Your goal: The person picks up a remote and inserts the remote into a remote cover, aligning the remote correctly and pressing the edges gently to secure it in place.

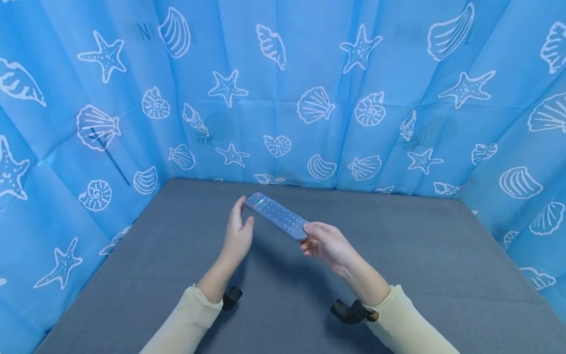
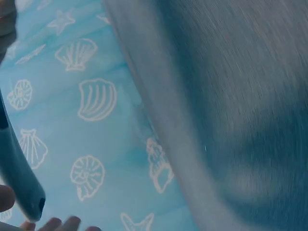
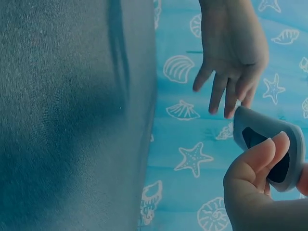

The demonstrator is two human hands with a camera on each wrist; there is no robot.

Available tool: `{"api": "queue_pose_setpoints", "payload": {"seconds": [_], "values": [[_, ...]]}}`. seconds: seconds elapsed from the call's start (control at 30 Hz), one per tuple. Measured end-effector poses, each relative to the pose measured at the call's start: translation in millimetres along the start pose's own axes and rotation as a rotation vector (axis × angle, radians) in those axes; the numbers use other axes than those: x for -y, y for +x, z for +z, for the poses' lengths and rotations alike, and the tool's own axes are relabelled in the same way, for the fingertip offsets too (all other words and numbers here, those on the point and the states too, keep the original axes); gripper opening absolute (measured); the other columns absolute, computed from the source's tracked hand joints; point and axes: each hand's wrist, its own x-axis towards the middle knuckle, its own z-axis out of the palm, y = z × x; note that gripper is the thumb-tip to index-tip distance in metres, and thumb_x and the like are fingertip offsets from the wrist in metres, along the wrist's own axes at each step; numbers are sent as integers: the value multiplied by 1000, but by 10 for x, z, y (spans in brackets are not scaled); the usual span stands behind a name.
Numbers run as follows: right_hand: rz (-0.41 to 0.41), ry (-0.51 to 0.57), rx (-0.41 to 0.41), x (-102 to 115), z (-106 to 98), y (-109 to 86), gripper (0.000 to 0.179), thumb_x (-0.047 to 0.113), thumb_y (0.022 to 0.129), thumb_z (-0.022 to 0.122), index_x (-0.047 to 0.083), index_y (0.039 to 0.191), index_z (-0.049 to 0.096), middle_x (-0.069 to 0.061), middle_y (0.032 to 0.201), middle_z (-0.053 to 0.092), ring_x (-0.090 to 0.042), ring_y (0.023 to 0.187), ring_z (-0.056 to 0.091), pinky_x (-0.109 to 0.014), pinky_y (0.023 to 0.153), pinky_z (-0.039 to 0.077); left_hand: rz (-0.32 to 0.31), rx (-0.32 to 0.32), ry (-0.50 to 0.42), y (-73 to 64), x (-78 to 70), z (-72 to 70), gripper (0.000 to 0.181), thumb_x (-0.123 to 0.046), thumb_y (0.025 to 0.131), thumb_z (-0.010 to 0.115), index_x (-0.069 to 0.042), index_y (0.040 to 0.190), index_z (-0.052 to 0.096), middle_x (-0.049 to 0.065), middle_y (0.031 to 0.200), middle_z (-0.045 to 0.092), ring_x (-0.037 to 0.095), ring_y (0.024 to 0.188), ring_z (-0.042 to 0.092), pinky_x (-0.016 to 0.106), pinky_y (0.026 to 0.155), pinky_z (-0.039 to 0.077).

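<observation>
A grey-blue remote control (image 1: 276,215) with rows of small buttons is held above the grey table, slanting down to the right. My right hand (image 1: 331,246) pinches its near end, thumb on top and fingers beneath. At the far end, my left hand (image 1: 239,236) has its thumb apart from the fingers, with the fingertips right at the remote's edge. In the right wrist view, my left hand (image 3: 236,48) shows extended fingers, close to the end of the remote (image 3: 288,139). The left wrist view catches the remote (image 2: 19,168) side-on, with left fingertips (image 2: 62,224) below it.
The grey cloth-covered table (image 1: 177,305) spreads beneath both hands, shadowed under them. A blue curtain (image 1: 283,88) printed with white shells and starfish surrounds its back and sides. Dark wrist straps (image 1: 351,312) are worn at the sleeve cuffs.
</observation>
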Motion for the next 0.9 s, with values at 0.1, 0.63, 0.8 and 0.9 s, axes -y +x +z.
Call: {"api": "queue_pose_setpoints", "payload": {"seconds": [0.1, 0.63, 0.8, 0.9], "values": [[2, 4, -3, -19, 18, 1, 30, 20, 103, 47, -6, 118, 46, 0, 79, 61, -8, 69, 58, -24, 67, 49, -82, -1, -219, -3, -6, 29, 53, -2, 102, 35, 6, 150, 15, 29, 153, 20, 40, 142, 21, 53, 112, 22], [-23, -41, -20, -107, 153, 36, 34, 17, 102, 51, -7, 125, 46, -2, 88, 61, -10, 74, 59, -26, 70, 50, -242, 107, -903, 18, -126, 232, 54, -32, 107, 32, -1, 150, 19, 23, 143, 42, 31, 130, 46, 43, 110, 31], [-29, -36, 11, -146, 157, 46, 32, 17, 101, 53, -6, 124, 49, -2, 87, 61, -12, 75, 59, -27, 73, 50, -280, 105, -1045, 4, -105, 322, 51, -31, 107, 37, -5, 148, 23, 19, 142, 46, 29, 125, 52, 45, 111, 28], [-33, -17, 29, -170, 163, 57, 33, 17, 102, 52, -6, 124, 50, -1, 84, 62, -12, 75, 60, -28, 76, 50, -303, 89, -1103, -11, -112, 360, 47, -29, 106, 40, -8, 146, 28, 15, 137, 52, 25, 120, 57, 47, 110, 29]]}}
